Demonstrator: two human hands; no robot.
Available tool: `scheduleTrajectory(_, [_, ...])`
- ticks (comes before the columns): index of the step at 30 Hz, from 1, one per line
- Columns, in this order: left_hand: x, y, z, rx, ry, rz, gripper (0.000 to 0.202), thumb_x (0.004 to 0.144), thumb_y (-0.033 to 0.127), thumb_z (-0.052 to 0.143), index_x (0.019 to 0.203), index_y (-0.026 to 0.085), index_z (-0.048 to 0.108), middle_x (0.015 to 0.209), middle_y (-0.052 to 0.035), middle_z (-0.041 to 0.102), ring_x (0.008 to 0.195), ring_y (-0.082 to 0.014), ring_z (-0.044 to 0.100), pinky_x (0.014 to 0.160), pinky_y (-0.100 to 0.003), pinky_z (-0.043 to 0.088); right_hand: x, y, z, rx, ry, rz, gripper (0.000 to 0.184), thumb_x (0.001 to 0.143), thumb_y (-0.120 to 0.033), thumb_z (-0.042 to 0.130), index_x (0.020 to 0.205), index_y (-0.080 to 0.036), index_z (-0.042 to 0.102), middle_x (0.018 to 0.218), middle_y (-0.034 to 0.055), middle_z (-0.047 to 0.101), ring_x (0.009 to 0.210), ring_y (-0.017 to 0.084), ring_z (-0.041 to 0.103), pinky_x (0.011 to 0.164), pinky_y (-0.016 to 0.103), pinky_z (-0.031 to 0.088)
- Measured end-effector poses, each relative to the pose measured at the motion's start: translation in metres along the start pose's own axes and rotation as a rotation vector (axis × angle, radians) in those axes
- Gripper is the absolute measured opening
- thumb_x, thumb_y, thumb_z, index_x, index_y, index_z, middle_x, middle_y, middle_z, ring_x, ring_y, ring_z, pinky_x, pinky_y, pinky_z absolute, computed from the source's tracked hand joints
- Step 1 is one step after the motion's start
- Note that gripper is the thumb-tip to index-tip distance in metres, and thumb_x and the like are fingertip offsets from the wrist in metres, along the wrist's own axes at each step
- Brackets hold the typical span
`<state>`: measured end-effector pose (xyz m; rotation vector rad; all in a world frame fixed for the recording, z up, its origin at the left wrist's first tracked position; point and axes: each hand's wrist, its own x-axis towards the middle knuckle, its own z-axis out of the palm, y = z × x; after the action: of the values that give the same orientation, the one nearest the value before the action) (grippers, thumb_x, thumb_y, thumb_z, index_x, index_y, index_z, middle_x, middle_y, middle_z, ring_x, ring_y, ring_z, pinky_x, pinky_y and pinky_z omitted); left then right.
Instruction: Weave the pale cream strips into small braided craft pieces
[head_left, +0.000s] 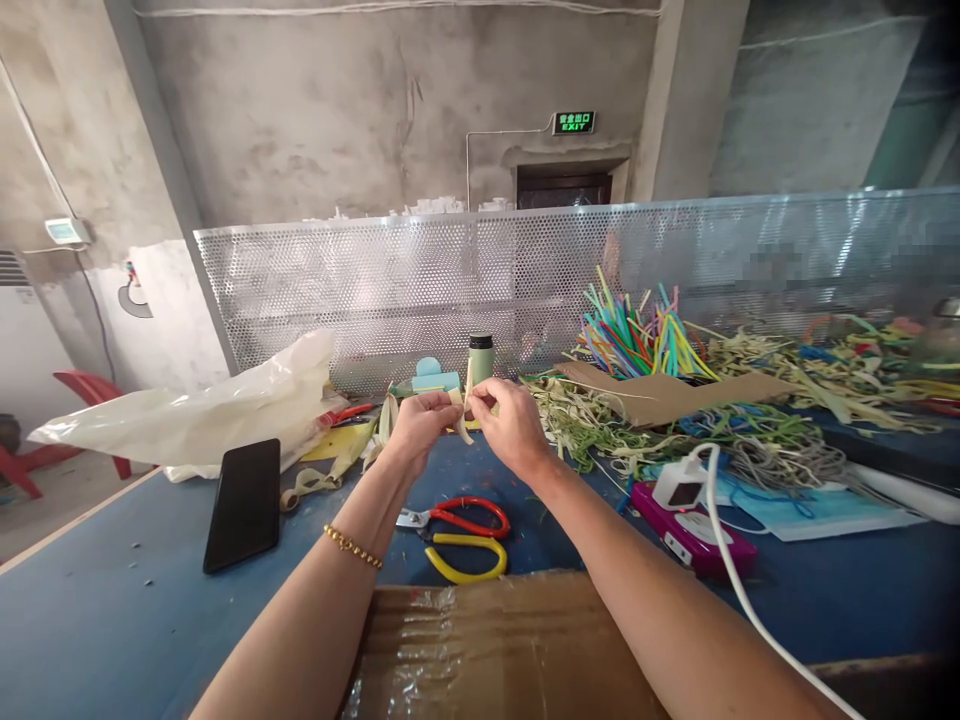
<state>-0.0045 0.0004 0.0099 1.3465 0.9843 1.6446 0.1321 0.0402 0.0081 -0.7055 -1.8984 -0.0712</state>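
In front of me, both hands are raised over the blue table. My left hand (421, 428) pinches a pale, husk-like strip (464, 431), whose loose end hangs below the fingers. Close beside it, my right hand (516, 425) has thumb and fingertips closed on a thin upright part of what looks like the same pale material; I cannot tell whether it is one piece. Nearer to me lie scissors (466, 520) with one red and one yellow handle. Behind the hands stands a green bottle (482, 358) with a black lid.
A phone (241, 505) and a pale plastic bag (217, 405) lie left. On the right are dried strands (585, 425), coloured stems (637, 335), cardboard (667, 393), a purple power strip (694, 530) with a white cable, and a blue mask (825, 512). A cardboard box (502, 650) is closest.
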Motion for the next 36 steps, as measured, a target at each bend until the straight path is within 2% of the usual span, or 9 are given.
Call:
scheduleTrajectory(4, [0.001,0.001,-0.002,0.000,-0.011,-0.003,0.010,0.056,0.014,0.076,0.062,0.012,0.067,0.057,-0.0033,0.064,0.056,-0.0129,0.056,0.056,-0.025,0.041,0.001,0.001,0.001,0.075,-0.043,0.086,0.005,0.085,-0.015,0.060,0.082,-0.017,0.063,0.079,0.0050,0.071,0.074,0.018,0.061,0.072,0.030,0.041])
scheduleTrajectory(9, [0.001,0.003,-0.003,0.023,-0.136,0.011,0.012,0.059,0.014,0.074,0.069,0.012,0.069,0.060,-0.0040,0.067,0.057,-0.0146,0.060,0.060,-0.027,0.046,0.002,0.000,-0.002,-0.070,0.006,0.098,0.006,0.078,-0.015,0.066,0.073,-0.018,0.064,0.084,0.0075,0.071,0.086,0.023,0.060,0.080,0.035,0.040])
scheduleTrajectory(14, [-0.001,0.008,-0.004,0.079,-0.186,0.006,0.024,0.060,0.015,0.074,0.084,0.012,0.070,0.059,-0.0036,0.066,0.057,-0.0155,0.061,0.059,-0.028,0.046,0.004,0.001,-0.005,0.118,-0.118,0.269,0.008,0.078,-0.015,0.063,0.071,-0.018,0.062,0.077,0.0049,0.071,0.074,0.019,0.063,0.072,0.031,0.045])
scheduleTrajectory(19, [-0.001,0.009,-0.009,0.137,-0.196,0.021,0.009,0.063,0.020,0.074,0.069,0.015,0.069,0.061,-0.0060,0.067,0.055,-0.0141,0.056,0.053,-0.025,0.038,0.004,-0.004,-0.007,0.204,-0.103,0.334,0.007,0.076,-0.014,0.062,0.071,-0.018,0.062,0.075,0.0059,0.072,0.071,0.019,0.065,0.067,0.029,0.047])
scheduleTrajectory(23, [0.000,0.007,-0.012,0.168,-0.208,0.033,0.013,0.065,0.024,0.074,0.059,0.016,0.067,0.061,-0.0061,0.065,0.055,-0.0131,0.052,0.052,-0.025,0.035,0.004,-0.007,-0.007,0.211,-0.086,0.368,0.005,0.075,-0.014,0.062,0.071,-0.018,0.063,0.074,0.0070,0.072,0.069,0.019,0.066,0.064,0.029,0.048])
scheduleTrajectory(33, [-0.001,0.012,-0.012,0.162,-0.226,0.028,0.010,0.061,0.020,0.076,0.060,0.015,0.068,0.061,-0.0053,0.065,0.057,-0.0133,0.052,0.056,-0.026,0.038,0.003,-0.004,-0.004,0.258,-0.093,0.360,0.003,0.075,-0.014,0.064,0.075,-0.017,0.064,0.077,0.0074,0.073,0.070,0.019,0.068,0.065,0.028,0.051])
scheduleTrajectory(36, [-0.002,0.013,-0.012,0.167,-0.237,0.010,0.009,0.063,0.021,0.075,0.068,0.014,0.071,0.063,-0.0045,0.065,0.059,-0.0133,0.054,0.057,-0.026,0.040,0.003,-0.001,-0.001,0.274,-0.079,0.387,0.003,0.074,-0.014,0.064,0.072,-0.017,0.064,0.074,0.0065,0.072,0.067,0.018,0.068,0.061,0.027,0.050])
